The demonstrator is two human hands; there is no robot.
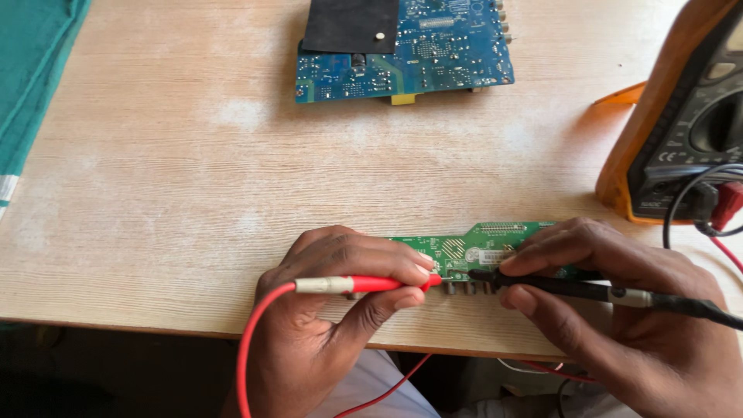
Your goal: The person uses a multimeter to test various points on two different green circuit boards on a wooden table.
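Green PCB (464,249) lies flat at near table (155,232) edge, partly covered by both hands. Red probe (364,284) is pinched in left hand (325,310), grip closed on it, tip at PCB edge. Black probe (557,288) is pinched in right hand (619,310), grip closed on it, tip beside red tip. PCB judged light, stiff, fragile; best held by edges. Probes judged light, rigid; held on insulated barrels. Meter (681,116) at right, blue PCB (433,54) at far side

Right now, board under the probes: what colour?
Green circuit board, clearest in the head view.
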